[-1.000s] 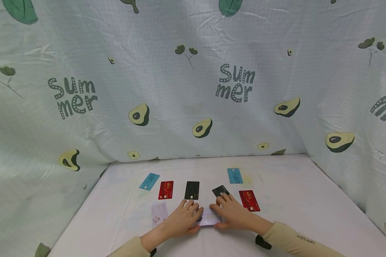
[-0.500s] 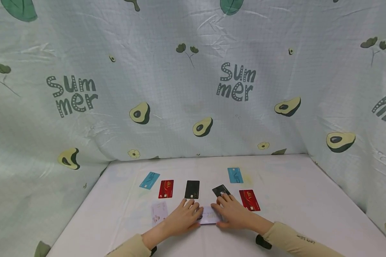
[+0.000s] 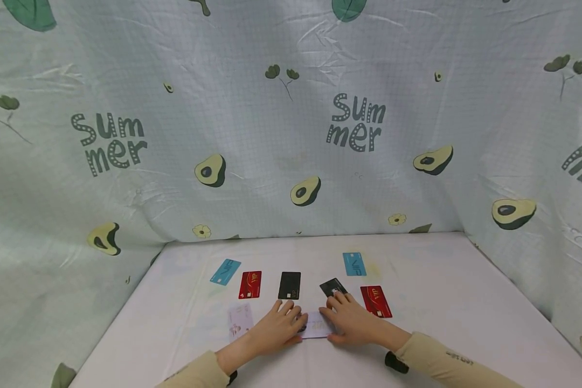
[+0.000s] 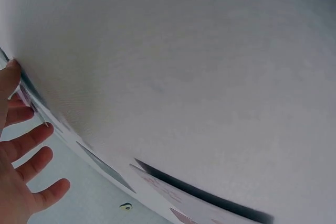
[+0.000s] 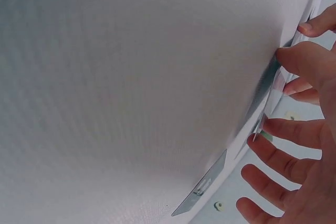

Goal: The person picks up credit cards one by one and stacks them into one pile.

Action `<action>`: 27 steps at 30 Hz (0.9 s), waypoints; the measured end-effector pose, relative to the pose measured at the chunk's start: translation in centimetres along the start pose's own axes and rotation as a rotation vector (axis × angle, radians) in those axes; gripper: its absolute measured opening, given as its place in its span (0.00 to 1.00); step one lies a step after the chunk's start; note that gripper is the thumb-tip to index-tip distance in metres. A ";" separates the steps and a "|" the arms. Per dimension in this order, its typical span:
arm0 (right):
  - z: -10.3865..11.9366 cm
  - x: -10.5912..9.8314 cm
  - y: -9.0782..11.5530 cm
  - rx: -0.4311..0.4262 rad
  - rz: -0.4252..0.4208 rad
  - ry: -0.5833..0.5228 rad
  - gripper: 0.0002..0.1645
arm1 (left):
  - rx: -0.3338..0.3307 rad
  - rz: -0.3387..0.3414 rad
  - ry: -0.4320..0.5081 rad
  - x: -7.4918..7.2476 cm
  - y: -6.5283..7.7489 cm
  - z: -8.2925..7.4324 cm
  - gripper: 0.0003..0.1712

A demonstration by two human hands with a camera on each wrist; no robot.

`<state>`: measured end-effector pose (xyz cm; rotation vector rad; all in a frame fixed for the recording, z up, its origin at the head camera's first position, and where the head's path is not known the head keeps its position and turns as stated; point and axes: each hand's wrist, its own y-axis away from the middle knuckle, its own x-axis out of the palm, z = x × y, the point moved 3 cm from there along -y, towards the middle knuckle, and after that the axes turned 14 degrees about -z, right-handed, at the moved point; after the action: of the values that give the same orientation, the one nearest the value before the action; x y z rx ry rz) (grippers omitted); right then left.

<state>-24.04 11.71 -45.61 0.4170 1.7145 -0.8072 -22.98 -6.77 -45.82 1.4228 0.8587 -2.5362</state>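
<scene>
A pale lilac card [image 3: 317, 326] with faint lettering lies between the two hands near the middle of the table. My left hand [image 3: 277, 327] pinches its left end, thumb at the near edge; a dark bit of print shows beside the fingers. At the right end, my right hand [image 3: 351, 322] grips the card between thumb and fingers. The right wrist view has the card [image 5: 270, 100] tilted, its edge between thumb and fingertips. Just beyond the right fingertips lies a black card [image 3: 332, 285], partly covered by them. Another black card [image 3: 289, 285] sits right past the left fingertips.
On the left lie a pinkish card [image 3: 240, 319], a red VIP card [image 3: 250, 284] and a blue VIP card [image 3: 225, 272]. To the right are a second red card [image 3: 376, 301] and a second blue card [image 3: 354, 264]. An avocado-print curtain [image 3: 252, 134] encloses the white table [image 3: 446, 302].
My right thumb and fingers have shifted slightly to the right along the lilac card. The left hand and the other cards stay where they were.
</scene>
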 end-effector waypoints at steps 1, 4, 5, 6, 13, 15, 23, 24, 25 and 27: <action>0.0 0.0 0.0 0.000 0.001 -0.002 0.32 | 0.000 0.001 0.000 0.0 0.0 0.0 0.26; -0.1 0.1 0.0 -0.005 0.001 -0.009 0.32 | 0.000 0.006 0.000 0.0 0.0 0.0 0.25; -0.1 0.2 0.0 -0.007 0.001 -0.011 0.31 | 0.002 0.009 -0.001 0.0 0.0 0.0 0.25; -0.2 0.2 0.0 -0.009 0.001 -0.012 0.31 | 0.004 0.013 -0.001 0.0 -0.1 0.0 0.25; -0.3 0.1 0.0 -0.044 -0.011 0.005 0.30 | 0.023 0.057 -0.010 0.3 -0.2 0.1 0.23; -0.3 0.0 0.0 -0.050 -0.007 0.017 0.30 | 0.031 0.052 -0.013 0.3 -0.2 0.1 0.23; -0.4 0.0 -0.3 -0.040 0.018 0.041 0.30 | 0.044 0.059 -0.020 0.4 -0.4 0.1 0.23; -0.4 0.0 -0.2 -0.039 0.018 0.042 0.30 | 0.042 0.062 -0.017 0.5 -0.4 0.1 0.23; -0.4 0.1 -0.2 -0.038 0.016 0.044 0.30 | 0.039 0.066 -0.014 0.5 -0.4 0.1 0.23; -0.4 0.3 -0.2 -0.040 0.010 0.050 0.30 | 0.032 0.070 -0.009 0.6 -0.3 0.2 0.23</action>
<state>-24.58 11.79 -45.75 0.4211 1.7704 -0.7590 -23.56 -6.47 -46.09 1.4238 0.7564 -2.5138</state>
